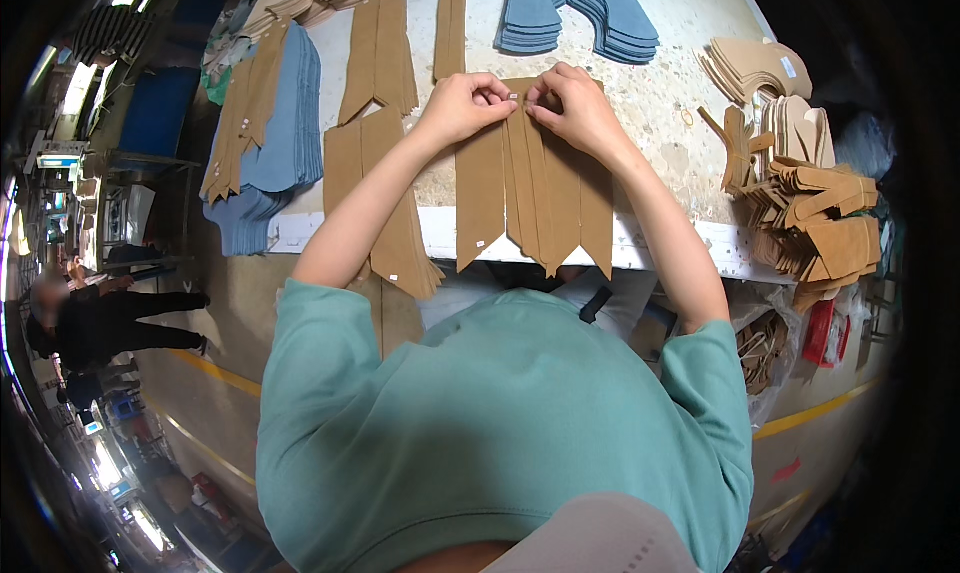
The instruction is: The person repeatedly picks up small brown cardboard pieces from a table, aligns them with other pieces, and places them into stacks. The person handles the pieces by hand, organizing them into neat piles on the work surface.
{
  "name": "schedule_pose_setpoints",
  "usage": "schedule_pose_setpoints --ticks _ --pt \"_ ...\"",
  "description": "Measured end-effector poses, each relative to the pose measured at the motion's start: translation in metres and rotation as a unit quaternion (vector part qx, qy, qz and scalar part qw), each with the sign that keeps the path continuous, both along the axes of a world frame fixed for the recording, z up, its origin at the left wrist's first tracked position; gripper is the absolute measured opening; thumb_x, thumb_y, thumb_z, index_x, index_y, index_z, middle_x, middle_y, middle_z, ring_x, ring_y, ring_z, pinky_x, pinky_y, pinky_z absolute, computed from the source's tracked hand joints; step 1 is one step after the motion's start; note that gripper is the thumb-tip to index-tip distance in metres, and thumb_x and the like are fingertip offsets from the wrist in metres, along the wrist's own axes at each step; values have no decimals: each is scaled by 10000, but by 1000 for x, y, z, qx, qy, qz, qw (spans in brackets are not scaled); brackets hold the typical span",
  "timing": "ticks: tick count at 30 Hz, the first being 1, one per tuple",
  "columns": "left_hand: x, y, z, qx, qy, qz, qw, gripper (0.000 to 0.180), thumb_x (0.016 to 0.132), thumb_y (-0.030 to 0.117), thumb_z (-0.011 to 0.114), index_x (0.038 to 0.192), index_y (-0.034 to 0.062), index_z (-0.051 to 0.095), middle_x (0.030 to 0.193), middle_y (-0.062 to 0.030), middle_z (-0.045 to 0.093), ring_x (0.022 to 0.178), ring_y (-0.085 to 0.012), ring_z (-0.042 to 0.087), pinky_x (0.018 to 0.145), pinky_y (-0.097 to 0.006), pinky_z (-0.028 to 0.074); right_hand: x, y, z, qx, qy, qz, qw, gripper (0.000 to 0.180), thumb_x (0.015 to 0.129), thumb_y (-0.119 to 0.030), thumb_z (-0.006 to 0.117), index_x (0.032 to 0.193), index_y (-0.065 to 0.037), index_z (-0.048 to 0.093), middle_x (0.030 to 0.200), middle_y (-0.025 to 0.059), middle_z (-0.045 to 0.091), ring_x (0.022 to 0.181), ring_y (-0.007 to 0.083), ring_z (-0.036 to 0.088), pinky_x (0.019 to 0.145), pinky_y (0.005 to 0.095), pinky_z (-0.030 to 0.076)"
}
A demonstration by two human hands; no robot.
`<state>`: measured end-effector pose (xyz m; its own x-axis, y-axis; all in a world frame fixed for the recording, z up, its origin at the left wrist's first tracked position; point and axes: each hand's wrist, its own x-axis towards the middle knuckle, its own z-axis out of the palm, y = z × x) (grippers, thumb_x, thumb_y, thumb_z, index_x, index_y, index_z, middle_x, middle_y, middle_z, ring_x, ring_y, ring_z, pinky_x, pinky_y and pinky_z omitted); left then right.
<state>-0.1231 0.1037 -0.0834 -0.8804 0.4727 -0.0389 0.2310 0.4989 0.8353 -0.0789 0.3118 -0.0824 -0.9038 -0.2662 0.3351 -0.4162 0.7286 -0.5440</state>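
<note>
Over the upper ends of several brown strips (481, 188) my two hands are close together. My left hand (468, 108) is closed in a pinch, with a small white sticker (514, 97) at its fingertips. Just to the right, my right hand (575, 108) also pinches, its thumb and forefinger at the upper end of the middle strips (530, 178). What the right fingertips hold, if anything, is too small to make out. The strips have pointed, notched lower ends that hang over the table's near edge. One strip bears a small white sticker near its tip.
More brown strips (380, 48) lie to the left, beside stacked blue pieces (290, 123). Other blue pieces (530, 18) lie at the far side of the white table (665, 133). Tan and brown stacks (825, 208) crowd the right edge. A person (110, 318) stands off left.
</note>
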Motion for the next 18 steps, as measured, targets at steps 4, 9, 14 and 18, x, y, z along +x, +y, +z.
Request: schedule_pose_setpoints --ticks 4,9,14,18 --pt "0 1 -2 183 -117 44 975 210 854 144 746 976 -10 674 780 -50 700 676 -62 642 635 -202 523 -6 6 8 -162 -205 29 965 127 836 -140 729 891 -54 654 863 24 626 854 141 604 738 292 495" --pt "4 3 2 250 -194 57 947 184 910 111 692 1026 -27 653 870 -84 711 755 -94 676 699 -201 558 -6 2 12 -394 -300 74 866 155 894 -115 705 1013 -55 626 908 -10 644 815 47 600 712 203 489" --pt "8 4 6 248 -208 53 945 186 932 111 665 1072 -12 658 948 -75 708 809 -100 680 734 -211 574 -5 -4 8 -463 -269 31 844 252 905 -65 673 1145 -17 609 932 39 682 816 80 648 744 223 538" --pt "9 4 6 261 -205 48 942 184 935 119 663 1065 -12 663 948 -68 707 812 -98 678 741 -207 572 -6 -4 4 -488 -263 23 832 279 907 -47 663 1175 1 600 934 60 695 815 97 667 751 229 555"
